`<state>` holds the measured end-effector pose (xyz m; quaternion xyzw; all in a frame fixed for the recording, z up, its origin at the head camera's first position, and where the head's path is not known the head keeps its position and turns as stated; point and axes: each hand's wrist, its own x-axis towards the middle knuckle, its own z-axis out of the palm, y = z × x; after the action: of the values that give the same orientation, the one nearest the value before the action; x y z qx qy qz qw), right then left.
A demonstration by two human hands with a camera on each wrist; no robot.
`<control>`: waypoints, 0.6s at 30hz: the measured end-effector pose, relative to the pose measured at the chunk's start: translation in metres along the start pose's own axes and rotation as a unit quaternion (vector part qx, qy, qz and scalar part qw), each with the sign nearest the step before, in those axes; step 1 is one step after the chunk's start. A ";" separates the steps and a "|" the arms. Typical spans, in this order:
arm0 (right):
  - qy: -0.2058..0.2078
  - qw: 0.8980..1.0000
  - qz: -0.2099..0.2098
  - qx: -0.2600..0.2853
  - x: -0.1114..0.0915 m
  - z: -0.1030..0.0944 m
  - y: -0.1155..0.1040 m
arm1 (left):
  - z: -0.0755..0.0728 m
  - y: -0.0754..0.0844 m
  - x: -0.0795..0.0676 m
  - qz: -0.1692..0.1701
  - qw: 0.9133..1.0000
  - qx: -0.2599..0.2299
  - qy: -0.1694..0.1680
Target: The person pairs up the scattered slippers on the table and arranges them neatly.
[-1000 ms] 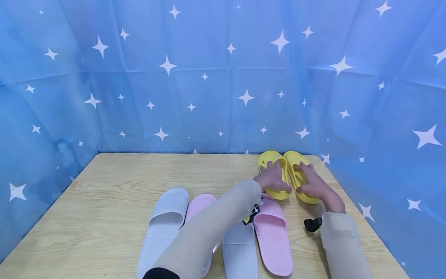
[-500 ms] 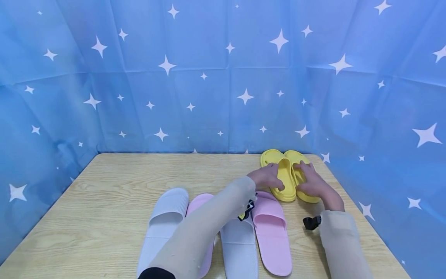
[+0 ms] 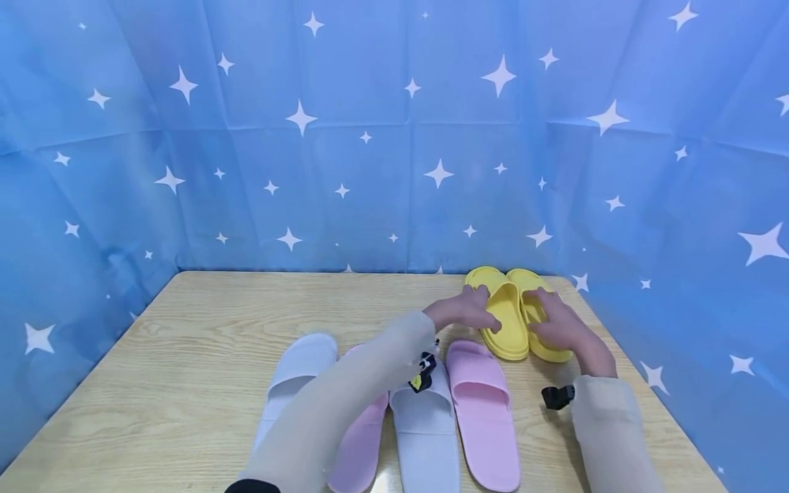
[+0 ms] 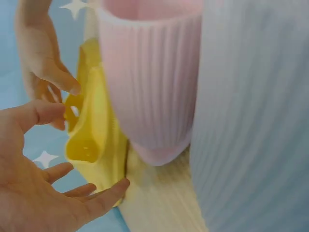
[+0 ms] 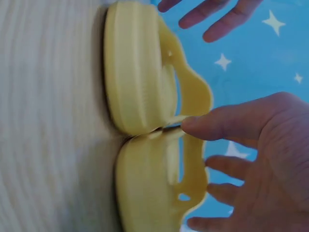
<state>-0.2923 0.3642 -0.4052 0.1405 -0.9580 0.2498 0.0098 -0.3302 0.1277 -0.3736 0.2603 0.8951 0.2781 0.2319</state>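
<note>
Two yellow clogs stand side by side at the back right of the table in the head view, the left clog [image 3: 509, 325] against the right clog [image 3: 529, 279]. My left hand [image 3: 462, 309] is just left of the left clog, fingers spread and slightly bent; in the left wrist view a gap shows between thumb and fingers, with nothing gripped. Over the right clog is my right hand [image 3: 559, 325], hiding part of it. In the right wrist view its thumb [image 5: 217, 123] touches or nearly touches where the clogs meet, while the other fingers spread loosely beside the straps.
Nearer the front lie a pink slipper [image 3: 483, 418], a grey-white slipper [image 3: 425, 438], another pink slipper [image 3: 357, 452] and another grey-white slipper [image 3: 308, 352], the latter two partly under my left sleeve [image 3: 345, 397]. A blue starred curtain [image 3: 370, 157] borders the wooden table [image 3: 185, 383].
The left yellow clog has shifted right against the other one. My left hand has come off it and drawn back to the left. The right hand has stayed nearly in place.
</note>
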 end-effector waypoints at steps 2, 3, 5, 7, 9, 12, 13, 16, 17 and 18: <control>0.007 1.000 -0.008 -0.011 0.000 -0.005 -0.005 | -0.006 0.002 -0.007 0.006 0.999 -0.034 -0.002; 0.010 1.000 -0.012 -0.015 0.000 -0.007 -0.009 | -0.009 0.002 -0.010 0.008 0.999 -0.048 -0.001; 0.015 0.999 -0.022 -0.023 -0.001 -0.012 -0.017 | -0.016 0.002 -0.016 0.020 0.997 -0.074 0.006; 0.021 0.999 -0.033 -0.028 -0.001 -0.016 -0.026 | -0.022 -0.001 -0.024 0.043 0.995 -0.080 0.030; 0.031 0.998 -0.050 -0.033 -0.002 -0.020 -0.036 | -0.028 -0.006 -0.033 0.068 0.993 -0.068 0.064; 0.041 0.996 -0.072 -0.037 -0.006 -0.024 -0.053 | -0.037 -0.016 -0.052 0.099 0.987 -0.050 0.112; 0.043 0.995 -0.079 -0.040 -0.007 -0.025 -0.059 | -0.041 -0.021 -0.060 0.110 0.985 -0.050 0.124; 0.040 0.993 -0.095 -0.050 -0.013 -0.028 -0.079 | -0.050 -0.036 -0.088 0.126 0.980 -0.056 0.146; 0.038 0.993 -0.099 -0.054 -0.016 -0.028 -0.085 | -0.052 -0.041 -0.097 0.130 0.978 -0.062 0.150; 0.035 0.992 -0.105 -0.059 -0.019 -0.027 -0.091 | -0.053 -0.047 -0.107 0.132 0.977 -0.068 0.155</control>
<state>-0.2503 0.3061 -0.3394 0.2310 -0.9499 0.1956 0.0776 -0.2946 0.0110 -0.3344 0.3133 0.8571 0.4033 0.0683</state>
